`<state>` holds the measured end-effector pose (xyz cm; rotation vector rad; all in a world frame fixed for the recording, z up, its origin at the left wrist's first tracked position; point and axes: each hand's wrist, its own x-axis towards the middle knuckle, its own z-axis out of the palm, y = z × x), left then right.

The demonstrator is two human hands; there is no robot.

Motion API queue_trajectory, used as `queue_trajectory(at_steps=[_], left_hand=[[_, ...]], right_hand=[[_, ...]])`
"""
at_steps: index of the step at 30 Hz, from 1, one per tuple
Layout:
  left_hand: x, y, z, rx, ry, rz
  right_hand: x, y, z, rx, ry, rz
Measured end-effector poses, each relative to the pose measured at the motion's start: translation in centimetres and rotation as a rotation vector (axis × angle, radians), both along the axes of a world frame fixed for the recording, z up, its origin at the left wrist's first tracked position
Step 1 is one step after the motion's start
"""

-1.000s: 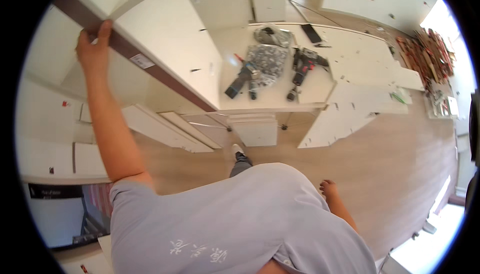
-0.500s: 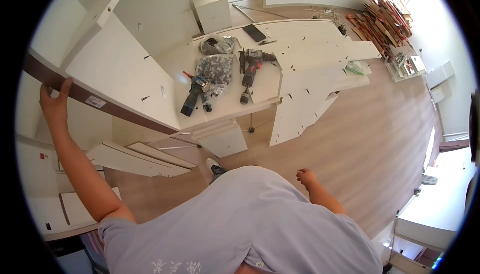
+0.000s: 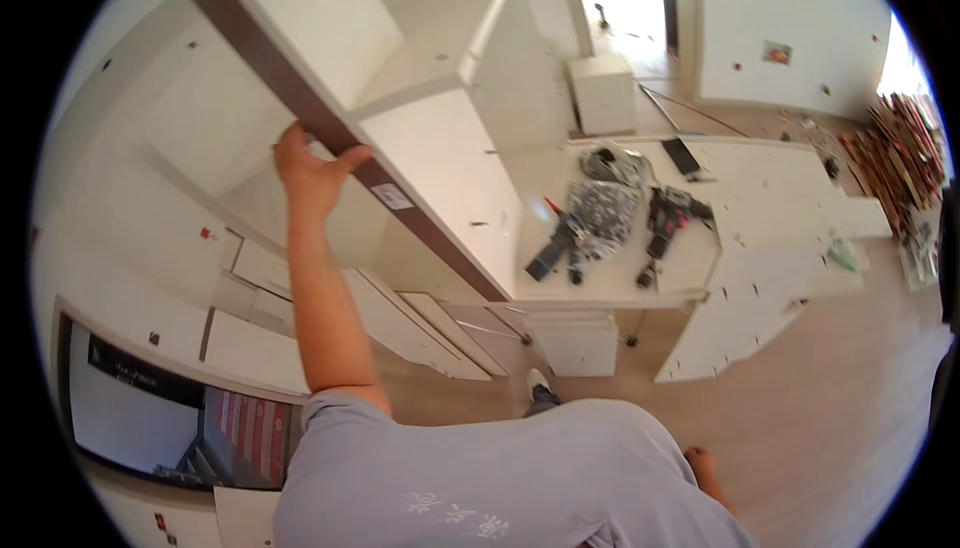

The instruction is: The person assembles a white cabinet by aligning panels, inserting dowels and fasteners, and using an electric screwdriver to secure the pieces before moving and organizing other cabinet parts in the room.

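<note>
- Change: the view swings, setting the whole scene farther right and lower in the frame; the upper end of the brown board (image 3: 270, 53) now shows at upper left.
- Meaning: the left hand (image 3: 312, 183) stays just above the white label (image 3: 392, 196) on that board, so the hold itself appears unchanged and the work seems no further along.
- Left hand, left of centre: thumb and fingers straddle the board's edge, pinching it from either side.
- Brown board: slants from upper left toward mid-frame, along the front of the white panel (image 3: 435, 163).
- Right hand (image 3: 703, 461), lower right: partly behind the grey shirt (image 3: 470, 468) and apart from the board; finger posture cannot be told.
- Difference from the earlier frame: the right hand shows less, and the drill (image 3: 668, 218), cordless driver (image 3: 556, 248) and clear bag of fittings (image 3: 603, 216) lie right of centre, their arrangement on the white worktop (image 3: 540, 178) unaltered.
</note>
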<state>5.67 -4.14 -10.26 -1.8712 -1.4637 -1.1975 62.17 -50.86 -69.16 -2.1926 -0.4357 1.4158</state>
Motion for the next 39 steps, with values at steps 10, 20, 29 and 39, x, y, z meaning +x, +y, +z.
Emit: queue_trajectory(at_steps=[10, 20, 29, 39], left_hand=[[1.6, -1.7, 0.5, 0.002, -0.060, -0.003], [1.8, -1.6, 0.2, 0.009, -0.038, -0.014], [0.7, -1.4, 0.2, 0.070, 0.010, 0.039], [-2.8, 1.6, -1.6, 0.023, 0.121, 0.092]], right_hand=[[1.0, 1.1, 1.6, -0.005, 0.035, 0.028], [2.2, 1.3, 1.5, 0.035, 0.018, 0.118], [6.7, -0.7, -9.9, 0.076, -0.218, 0.377], [1.0, 1.6, -0.7, -0.024, 0.014, -0.013]])
